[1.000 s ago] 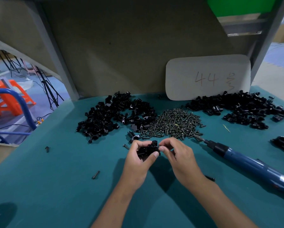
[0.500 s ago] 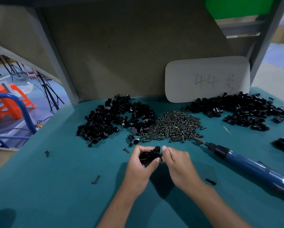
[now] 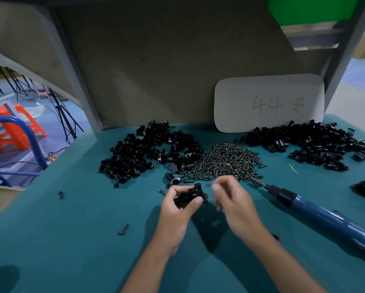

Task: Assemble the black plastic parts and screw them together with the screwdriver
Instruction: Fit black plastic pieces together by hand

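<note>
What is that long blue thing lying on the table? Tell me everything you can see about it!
It is the screwdriver, a powered one by its look. It has a thick, shiny dark blue body, a black collar near the front, and a thin metal bit at the tip. It lies flat on the green table, slanting from the right edge toward the screw pile, its bit just reaching the nearest screws. No hand touches it; its back end runs out of view.

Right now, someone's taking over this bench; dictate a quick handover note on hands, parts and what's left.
Left hand grips the black plastic assembly above the teal table. Right hand beside it, blurred, seemingly holding nothing. Blue electric screwdriver lies untouched at right. Pile of dark metal screws sits between two heaps of black plastic parts. Left: pick up screwdriver, drive the screw.
</note>
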`<state>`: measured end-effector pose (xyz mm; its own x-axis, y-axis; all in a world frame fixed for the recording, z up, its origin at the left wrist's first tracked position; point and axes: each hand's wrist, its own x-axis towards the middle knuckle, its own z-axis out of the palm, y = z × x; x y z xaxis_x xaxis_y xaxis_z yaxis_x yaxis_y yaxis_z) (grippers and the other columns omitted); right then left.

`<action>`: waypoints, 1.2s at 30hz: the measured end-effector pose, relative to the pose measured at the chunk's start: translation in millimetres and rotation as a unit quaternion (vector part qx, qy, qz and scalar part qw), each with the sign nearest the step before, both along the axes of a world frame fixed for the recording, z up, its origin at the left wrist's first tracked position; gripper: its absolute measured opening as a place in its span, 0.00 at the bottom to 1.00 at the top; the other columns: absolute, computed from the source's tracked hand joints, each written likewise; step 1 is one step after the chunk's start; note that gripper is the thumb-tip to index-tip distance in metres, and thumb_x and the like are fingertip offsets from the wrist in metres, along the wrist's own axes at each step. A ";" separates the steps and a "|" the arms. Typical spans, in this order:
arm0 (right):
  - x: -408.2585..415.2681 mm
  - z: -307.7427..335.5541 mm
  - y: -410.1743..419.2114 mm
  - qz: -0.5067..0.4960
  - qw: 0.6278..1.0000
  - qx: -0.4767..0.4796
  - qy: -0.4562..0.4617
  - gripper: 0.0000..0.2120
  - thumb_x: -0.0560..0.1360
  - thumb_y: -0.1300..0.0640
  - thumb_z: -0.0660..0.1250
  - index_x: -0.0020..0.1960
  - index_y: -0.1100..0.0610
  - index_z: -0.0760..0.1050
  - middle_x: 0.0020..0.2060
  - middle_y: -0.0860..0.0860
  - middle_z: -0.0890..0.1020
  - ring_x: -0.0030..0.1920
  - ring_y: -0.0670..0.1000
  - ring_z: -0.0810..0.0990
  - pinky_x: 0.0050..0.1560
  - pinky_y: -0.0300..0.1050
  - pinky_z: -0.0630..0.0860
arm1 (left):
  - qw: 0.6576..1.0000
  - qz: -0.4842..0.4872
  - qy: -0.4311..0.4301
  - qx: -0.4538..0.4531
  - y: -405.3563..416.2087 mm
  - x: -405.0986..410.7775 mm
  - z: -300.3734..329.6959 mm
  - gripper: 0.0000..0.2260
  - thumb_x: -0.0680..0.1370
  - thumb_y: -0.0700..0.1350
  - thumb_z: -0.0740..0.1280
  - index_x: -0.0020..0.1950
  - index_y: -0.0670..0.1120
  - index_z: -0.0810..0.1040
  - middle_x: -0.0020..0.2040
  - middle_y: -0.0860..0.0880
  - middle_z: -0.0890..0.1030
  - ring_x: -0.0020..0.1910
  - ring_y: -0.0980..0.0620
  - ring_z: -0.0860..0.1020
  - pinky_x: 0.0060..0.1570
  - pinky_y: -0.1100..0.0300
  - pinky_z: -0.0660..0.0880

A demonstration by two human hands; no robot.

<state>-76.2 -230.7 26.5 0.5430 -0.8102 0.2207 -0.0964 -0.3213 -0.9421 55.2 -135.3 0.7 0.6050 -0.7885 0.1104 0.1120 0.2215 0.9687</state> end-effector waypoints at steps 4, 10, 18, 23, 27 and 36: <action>-6.4 11.7 -14.9 -0.038 0.906 0.342 -0.248 0.09 0.84 0.61 0.53 0.48 0.56 0.70 0.35 0.50 0.74 0.31 0.47 0.72 0.34 0.44 0.69 | 0.985 -0.020 0.152 -0.075 -0.3 1.5 3.9 0.17 0.73 0.37 0.76 0.57 0.36 0.74 0.53 0.36 0.84 0.56 0.37 0.83 0.54 0.56 0.81; -1.5 3.4 -1.1 0.080 0.967 0.240 -0.024 0.08 0.82 0.51 0.64 0.48 0.54 0.74 0.33 0.42 0.73 0.30 0.41 0.69 0.35 0.39 0.66 | 0.976 -0.037 0.195 -0.090 -1.5 2.8 5.1 0.21 0.66 0.41 0.79 0.55 0.39 0.77 0.56 0.34 0.83 0.57 0.41 0.83 0.53 0.57 0.80; 5.2 -18.0 -2.0 0.077 0.950 -0.244 0.177 0.12 0.84 0.49 0.60 0.45 0.52 0.73 0.37 0.42 0.72 0.41 0.46 0.69 0.43 0.39 0.62 | 0.994 -0.017 0.104 -0.031 -1.5 2.8 2.3 0.19 0.66 0.43 0.80 0.54 0.43 0.79 0.52 0.41 0.84 0.54 0.44 0.82 0.58 0.51 0.79; -1.1 -19.6 -1.8 0.037 0.867 -0.459 0.191 0.06 0.84 0.58 0.62 0.50 0.54 0.75 0.42 0.45 0.71 0.41 0.48 0.62 0.46 0.41 0.62 | 0.990 -0.028 0.139 -0.024 -1.7 2.5 4.5 0.19 0.70 0.38 0.77 0.57 0.36 0.75 0.53 0.37 0.82 0.55 0.42 0.81 0.62 0.50 0.79; 0.8 -17.4 1.2 0.043 0.923 -0.332 0.192 0.13 0.84 0.44 0.56 0.50 0.51 0.74 0.42 0.42 0.74 0.44 0.48 0.65 0.47 0.42 0.64 | 0.989 -0.023 0.142 -0.027 0.4 3.0 7.0 0.18 0.69 0.38 0.74 0.56 0.37 0.76 0.50 0.40 0.83 0.51 0.46 0.83 0.52 0.57 0.81; -2.8 -17.4 1.4 0.054 0.940 -0.292 0.170 0.03 0.81 0.53 0.67 0.49 0.52 0.76 0.42 0.41 0.77 0.46 0.47 0.66 0.44 0.41 0.65 | 0.994 -0.016 0.107 -0.019 0.2 3.5 4.1 0.19 0.68 0.40 0.78 0.55 0.39 0.78 0.47 0.44 0.83 0.52 0.46 0.80 0.63 0.49 0.77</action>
<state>-79.0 -229.2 9.1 0.7347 -0.5414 0.4087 -0.2980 -0.7988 -0.5226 58.6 -135.1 4.8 0.5918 -0.8060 0.0118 0.3225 0.2502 0.9129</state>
